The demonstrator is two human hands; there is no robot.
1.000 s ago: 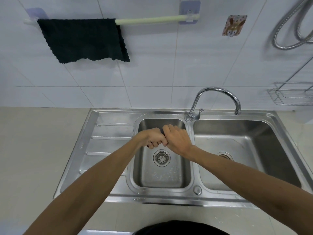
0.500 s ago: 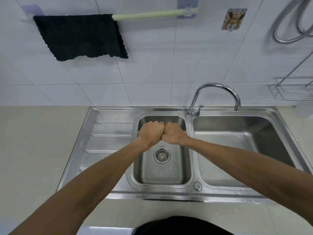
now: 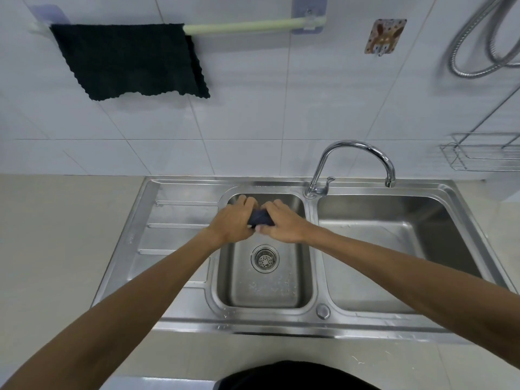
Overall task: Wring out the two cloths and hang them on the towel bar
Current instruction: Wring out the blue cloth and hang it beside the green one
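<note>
Over the small basin (image 3: 264, 280) of the sink, head view: left hand (image 3: 233, 220) and right hand (image 3: 284, 223) closed together on a bunched dark blue cloth (image 3: 261, 217), only a small patch of it showing between the fingers. Both hands clamped on it from either side, knuckles near touching, held above the drain (image 3: 265, 258). Droplets on the basin floor below. Tap (image 3: 354, 161) off, no stream visible.

On the wall above left: black cloth (image 3: 132, 60) draped over the towel bar (image 3: 247, 25), covering its left stretch, hanging flat with the scalloped hem down. Right stretch of the bar bare, up to the right bracket (image 3: 309, 14).

Step in hand, by judgement: wringing the second cloth; first one looks done and hung. Task past halfway.

Next move, as judged: finish the twist until dripping stops, then shake or unfold the wad, lift up and left past the sink rim (image 3: 264, 184), drape over the bare part of the bar beside the black cloth. Calls for a two-handed spread so the cloth hangs balanced and does not slide off; also care not to drag the hung one along.

Large basin (image 3: 394, 249) and the surface (image 3: 56, 235) hold nothing relevant. Wetness of the blue cloth not readable from here.
</note>
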